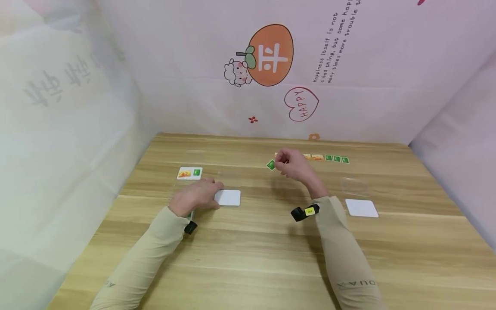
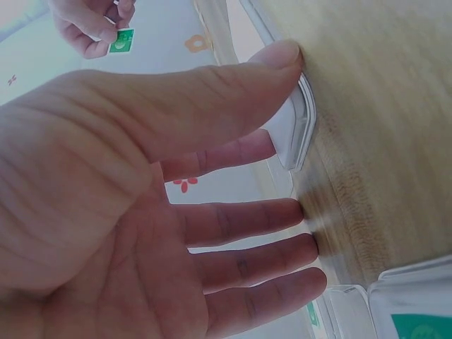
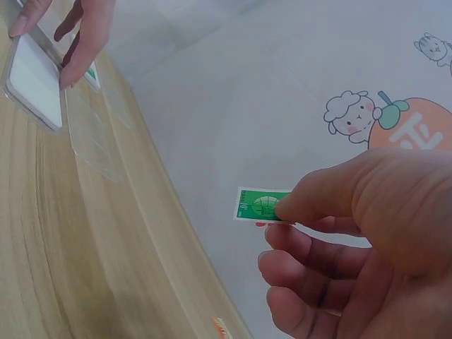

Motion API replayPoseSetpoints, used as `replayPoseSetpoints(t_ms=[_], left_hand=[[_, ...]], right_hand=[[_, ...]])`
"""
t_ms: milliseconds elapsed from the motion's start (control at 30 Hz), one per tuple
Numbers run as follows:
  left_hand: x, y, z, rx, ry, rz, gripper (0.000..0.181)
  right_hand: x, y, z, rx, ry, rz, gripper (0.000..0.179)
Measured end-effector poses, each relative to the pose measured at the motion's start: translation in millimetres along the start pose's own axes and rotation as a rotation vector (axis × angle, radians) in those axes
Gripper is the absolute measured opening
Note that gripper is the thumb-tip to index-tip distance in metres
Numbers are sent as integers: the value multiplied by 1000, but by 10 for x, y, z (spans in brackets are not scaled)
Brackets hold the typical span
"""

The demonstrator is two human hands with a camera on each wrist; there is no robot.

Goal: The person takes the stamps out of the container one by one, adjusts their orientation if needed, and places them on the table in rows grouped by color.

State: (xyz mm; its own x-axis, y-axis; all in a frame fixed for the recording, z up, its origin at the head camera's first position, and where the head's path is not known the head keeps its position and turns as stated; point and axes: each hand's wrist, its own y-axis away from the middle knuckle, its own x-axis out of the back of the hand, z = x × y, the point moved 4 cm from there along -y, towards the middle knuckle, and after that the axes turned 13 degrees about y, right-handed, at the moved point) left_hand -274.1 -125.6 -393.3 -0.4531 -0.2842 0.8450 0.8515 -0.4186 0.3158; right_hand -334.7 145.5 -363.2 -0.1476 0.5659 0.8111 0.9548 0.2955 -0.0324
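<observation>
student: hands are doing what in this figure?

tutor: the right hand [image 1: 296, 165] is pinching a small, stamp-like green piece [image 1: 271, 165] narrowly between thumb and forefinger; the piece is projecting left of the fingertips and seemingly hanging clear of the tabletop [image 1: 240, 249]. the left hand [image 1: 197, 193] is gripping one end of a white card [image 1: 228, 197], thumb and forefinger spanning its width, the other fingers extending straight.

student: and what is lying around them?

tutor: orange pieces [image 1: 317, 157] are running off to the right of the right hand, with green row pieces [image 1: 337, 159] lying farther out. a printed card [image 1: 190, 173] is lying just beyond the left hand. a second white card [image 1: 362, 208] is resting rightward of the right hand and nearer the body, a clear sheet [image 1: 354, 187] lying behind it.

student: how is one handling these well?

tutor: in my judgement, holding the green piece by one end is serving best, since most of its printed face is showing. a harder squeeze would probably be bending such thin stock. the left hand is best touching only the card's edges, pressing lightly; uneven pressure would be risking a tilt.
</observation>
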Motion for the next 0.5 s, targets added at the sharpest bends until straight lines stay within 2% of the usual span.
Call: replayPoseSetpoints(t_ms=[267, 500], left_hand=[[0, -38, -3, 5, -17, 17, 55], [-2, -12, -2, -3, -16, 11, 54]], right_hand=[[131, 24, 39, 15, 59, 21, 9], [205, 22, 122, 27, 94, -8, 8]])
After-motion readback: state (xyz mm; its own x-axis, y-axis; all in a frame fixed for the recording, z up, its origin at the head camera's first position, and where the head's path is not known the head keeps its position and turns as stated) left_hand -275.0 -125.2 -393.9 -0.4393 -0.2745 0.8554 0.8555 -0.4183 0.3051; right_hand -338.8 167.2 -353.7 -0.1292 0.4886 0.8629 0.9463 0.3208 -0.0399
